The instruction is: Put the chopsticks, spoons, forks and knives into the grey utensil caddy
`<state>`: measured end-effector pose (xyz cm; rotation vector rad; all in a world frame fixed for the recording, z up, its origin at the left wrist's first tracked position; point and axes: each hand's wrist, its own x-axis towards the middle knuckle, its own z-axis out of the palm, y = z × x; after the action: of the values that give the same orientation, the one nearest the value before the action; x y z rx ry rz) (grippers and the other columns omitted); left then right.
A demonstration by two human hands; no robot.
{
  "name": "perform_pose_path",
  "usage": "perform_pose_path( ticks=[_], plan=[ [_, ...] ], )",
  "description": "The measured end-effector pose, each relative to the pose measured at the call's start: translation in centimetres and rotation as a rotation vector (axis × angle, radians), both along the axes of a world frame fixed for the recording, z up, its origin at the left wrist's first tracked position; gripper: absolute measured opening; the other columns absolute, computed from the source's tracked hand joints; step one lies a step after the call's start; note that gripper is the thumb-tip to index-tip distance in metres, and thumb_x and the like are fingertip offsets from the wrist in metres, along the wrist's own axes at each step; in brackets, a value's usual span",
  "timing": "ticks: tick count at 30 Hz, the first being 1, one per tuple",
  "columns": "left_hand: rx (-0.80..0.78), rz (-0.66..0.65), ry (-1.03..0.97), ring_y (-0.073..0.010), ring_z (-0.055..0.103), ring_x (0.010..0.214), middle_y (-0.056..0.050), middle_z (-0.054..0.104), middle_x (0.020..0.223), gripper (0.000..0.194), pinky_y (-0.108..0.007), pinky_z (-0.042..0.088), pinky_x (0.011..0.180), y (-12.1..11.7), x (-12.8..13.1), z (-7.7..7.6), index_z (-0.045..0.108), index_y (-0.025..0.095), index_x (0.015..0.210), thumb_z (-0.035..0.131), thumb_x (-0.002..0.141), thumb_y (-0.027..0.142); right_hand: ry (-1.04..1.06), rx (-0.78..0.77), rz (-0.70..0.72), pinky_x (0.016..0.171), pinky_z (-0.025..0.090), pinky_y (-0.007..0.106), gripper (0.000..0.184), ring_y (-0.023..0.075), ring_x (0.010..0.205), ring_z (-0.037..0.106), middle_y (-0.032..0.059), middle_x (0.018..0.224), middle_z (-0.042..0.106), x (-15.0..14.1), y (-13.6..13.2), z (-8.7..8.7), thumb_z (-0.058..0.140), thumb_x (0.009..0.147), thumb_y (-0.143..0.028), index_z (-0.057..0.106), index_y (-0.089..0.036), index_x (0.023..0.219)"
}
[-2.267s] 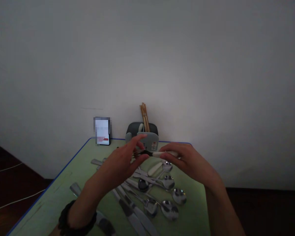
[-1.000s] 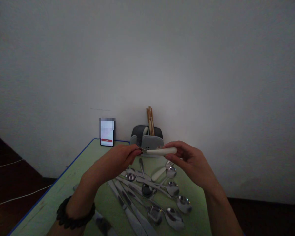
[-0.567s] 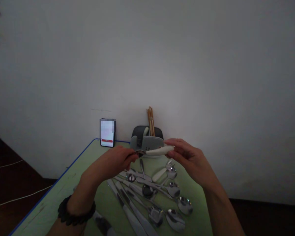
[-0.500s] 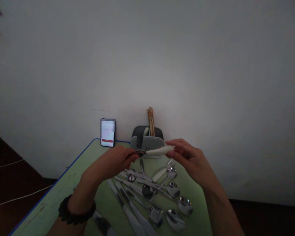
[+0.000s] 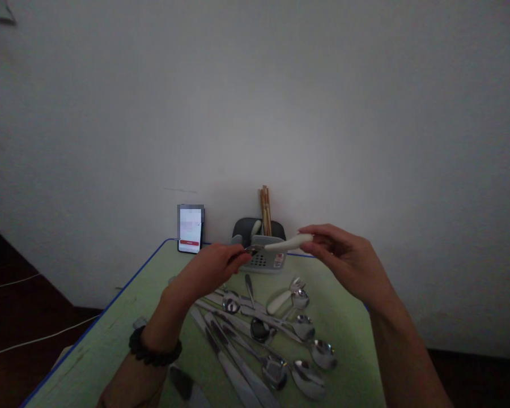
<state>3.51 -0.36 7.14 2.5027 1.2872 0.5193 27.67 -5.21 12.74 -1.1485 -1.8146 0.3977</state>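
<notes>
A white-handled utensil is held level in the air between both hands, just in front of the grey cutlery holder. My right hand pinches the white handle's end. My left hand, with a dark bead bracelet at the wrist, is closed on the metal end, which hides the utensil's head. Wooden chopsticks and another white handle stand in the holder.
Several metal spoons and knives lie spread on the green table, with a white-handled fork among them. A phone leans against the wall at the table's back edge. The floor drops off at the left.
Both hands have lifted the white-handled utensil a little higher and further towards the cutlery holder. The handle end is now tilted slightly up.
</notes>
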Motion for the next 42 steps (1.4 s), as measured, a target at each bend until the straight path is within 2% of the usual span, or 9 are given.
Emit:
perform_pose_path(
  ticks=[5, 9, 13, 15, 17, 20, 25, 31, 42],
  plan=[
    [0.082, 0.142, 0.028, -0.0188, 0.061, 0.073, -0.005, 0.065, 0.077, 0.032, -0.027, 0.04, 0.064, 1.3, -1.1, -1.1, 0.062, 0.018, 0.082, 0.037, 0.093, 0.034, -0.218, 0.164, -0.025, 0.066, 0.051, 0.026, 0.023, 0.0143, 0.072, 0.065, 0.0051, 0.086, 0.071, -1.2, 3.1, 3.9, 0.063, 0.079, -0.029, 0.069, -0.017, 0.097],
    [0.117, 0.214, -0.115, -0.0189, 0.062, 0.089, -0.008, 0.059, 0.109, 0.026, -0.029, 0.047, 0.073, 2.3, -1.5, -2.5, 0.055, 0.018, 0.107, 0.04, 0.091, 0.032, -0.511, 0.16, 0.018, 0.068, 0.049, 0.024, 0.019, 0.0135, 0.071, 0.066, 0.0047, 0.086, 0.072, -3.8, 6.8, 4.9, 0.061, 0.08, -0.018, 0.069, -0.015, 0.096],
    [0.072, 0.177, -0.126, -0.021, 0.06, 0.099, -0.012, 0.047, 0.13, 0.043, -0.033, 0.048, 0.084, 2.6, -1.3, -3.6, 0.041, 0.016, 0.129, 0.042, 0.089, 0.03, -0.883, 0.068, 0.02, 0.074, 0.046, 0.023, 0.02, 0.0142, 0.079, 0.066, 0.0069, 0.089, 0.072, -6.5, 10.2, 4.2, 0.061, 0.081, -0.016, 0.069, -0.013, 0.099],
    [0.047, 0.143, -0.115, -0.021, 0.058, 0.104, -0.013, 0.043, 0.135, 0.048, -0.034, 0.045, 0.091, 2.7, -1.2, -4.0, 0.036, 0.017, 0.135, 0.043, 0.088, 0.028, -1.09, 0.033, 0.004, 0.077, 0.045, 0.024, 0.023, 0.0162, 0.086, 0.065, 0.0082, 0.094, 0.072, -7.6, 11.5, 3.7, 0.059, 0.083, -0.019, 0.068, -0.014, 0.104],
    [0.028, 0.118, -0.098, -0.021, 0.057, 0.108, -0.013, 0.04, 0.138, 0.051, -0.035, 0.042, 0.097, 2.8, -1.2, -4.3, 0.033, 0.017, 0.137, 0.044, 0.088, 0.027, -1.201, 0.006, 0.002, 0.077, 0.044, 0.026, 0.024, 0.0193, 0.091, 0.063, 0.0098, 0.097, 0.071, -8.6, 12.5, 3.1, 0.06, 0.082, -0.021, 0.068, -0.015, 0.104],
    [0.017, 0.115, -0.067, -0.0226, 0.055, 0.111, -0.014, 0.037, 0.14, 0.053, -0.036, 0.04, 0.099, 3.0, -1.3, -4.7, 0.031, 0.016, 0.138, 0.043, 0.089, 0.028, -1.275, -0.017, 0.03, 0.079, 0.042, 0.029, 0.024, 0.0223, 0.095, 0.062, 0.0102, 0.1, 0.071, -9.8, 13.6, 2.2, 0.063, 0.08, -0.024, 0.07, -0.017, 0.101],
    [-0.02, 0.138, -0.034, -0.0248, 0.055, 0.113, -0.015, 0.035, 0.142, 0.056, -0.036, 0.042, 0.096, 3.0, -1.3, -4.7, 0.027, 0.014, 0.14, 0.043, 0.089, 0.029, -1.384, -0.017, 0.082, 0.089, 0.035, 0.036, 0.023, 0.0234, 0.1, 0.059, 0.0076, 0.101, 0.07, -10.9, 15.3, 0.5, 0.066, 0.077, -0.029, 0.071, -0.023, 0.098],
    [-0.041, 0.131, -0.018, -0.0274, 0.053, 0.115, -0.017, 0.034, 0.142, 0.057, -0.038, 0.042, 0.095, 3.0, -1.4, -4.4, 0.027, 0.012, 0.14, 0.043, 0.089, 0.029, -1.458, -0.033, 0.08, 0.083, 0.037, 0.033, 0.026, 0.0232, 0.096, 0.061, 0.009, 0.101, 0.07, -11.3, 17.0, -1.1, 0.07, 0.073, -0.03, 0.072, -0.024, 0.098],
    [-0.063, 0.124, -0.033, -0.0222, 0.062, 0.098, -0.016, 0.032, 0.144, 0.058, -0.036, 0.044, 0.093, 3.2, -1.4, -4.6, 0.025, 0.015, 0.141, 0.043, 0.088, 0.029, -1.537, 0.012, 0.083, 0.085, 0.036, 0.034, 0.024, 0.0247, 0.099, 0.059, 0.0112, 0.102, 0.07, -11.4, 18.0, -1.6, 0.068, 0.074, -0.028, 0.072, -0.02, 0.096]
  ],
)
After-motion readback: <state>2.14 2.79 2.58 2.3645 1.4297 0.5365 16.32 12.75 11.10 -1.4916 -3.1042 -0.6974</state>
